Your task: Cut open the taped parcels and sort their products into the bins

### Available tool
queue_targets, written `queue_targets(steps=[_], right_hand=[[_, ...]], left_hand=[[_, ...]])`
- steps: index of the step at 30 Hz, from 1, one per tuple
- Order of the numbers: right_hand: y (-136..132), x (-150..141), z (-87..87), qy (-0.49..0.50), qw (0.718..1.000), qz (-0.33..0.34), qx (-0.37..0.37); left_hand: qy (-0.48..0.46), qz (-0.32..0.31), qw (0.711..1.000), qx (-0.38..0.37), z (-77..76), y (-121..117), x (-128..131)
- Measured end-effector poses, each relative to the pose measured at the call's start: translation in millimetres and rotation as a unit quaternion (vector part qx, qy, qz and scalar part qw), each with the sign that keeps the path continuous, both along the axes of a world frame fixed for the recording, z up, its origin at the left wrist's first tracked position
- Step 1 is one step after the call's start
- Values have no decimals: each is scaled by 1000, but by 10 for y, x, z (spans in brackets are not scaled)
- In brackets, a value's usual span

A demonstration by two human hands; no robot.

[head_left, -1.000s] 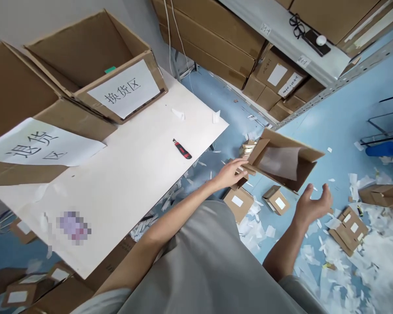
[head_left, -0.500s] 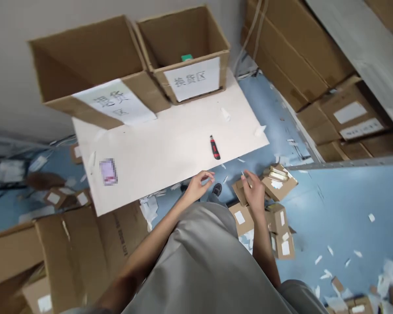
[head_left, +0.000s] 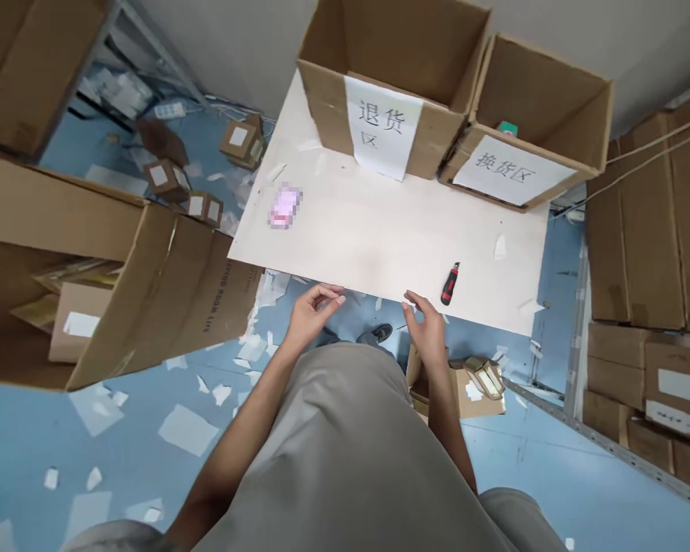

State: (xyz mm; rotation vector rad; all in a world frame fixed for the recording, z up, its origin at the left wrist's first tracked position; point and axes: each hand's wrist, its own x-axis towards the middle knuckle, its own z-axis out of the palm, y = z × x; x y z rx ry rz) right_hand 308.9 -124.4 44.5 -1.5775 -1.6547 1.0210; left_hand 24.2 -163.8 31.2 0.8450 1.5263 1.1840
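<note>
My empty hands [head_left: 369,318], fingers loosely curled, hover apart by the white table [head_left: 356,238]'s edge, near the red-and-black utility knife [head_left: 450,284].

Both hands [head_left: 316,313] [head_left: 426,326] hover apart, fingers loosely curled inward.

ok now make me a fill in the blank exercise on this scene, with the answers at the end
The cutter on the table is black and ____.
Of the left hand and the right hand, the one nearer the cutter is the ____.
The small item showing inside the box at the table's right end is ____.
The floor under the paper scraps is ____.

Missing words: red; right; green; blue.
</note>
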Motion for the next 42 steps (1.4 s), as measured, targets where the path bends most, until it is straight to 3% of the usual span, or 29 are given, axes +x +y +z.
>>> queue_targets(steps=[5,10,16,22,28,37,42], right_hand=[[43,-940,141,-19,997,69,-21],[49,-2036,142,-28,991,131,-8],[41,-3330,53,-42,975,219,-20],[204,-4383,73,-77,932,352,-33],[425,-5572,-175,-88,886,453,-35],[546,-7606,-512,-66,791,605,-59],[480,-8457,-903,-92,730,670,-96]], left_hand=[[-42,21,999,14,7,-176,-717],[-47,67,996,34,31,-468,-1719],[-47,208,976,52,-13,-970,-2833],[-71,328,942,20,-152,-1308,-3466],[-64,417,906,-17,-325,-1584,-4144],[-43,553,825,-109,-540,-1870,-5312],[-53,600,786,-139,-731,-1969,-5750]])
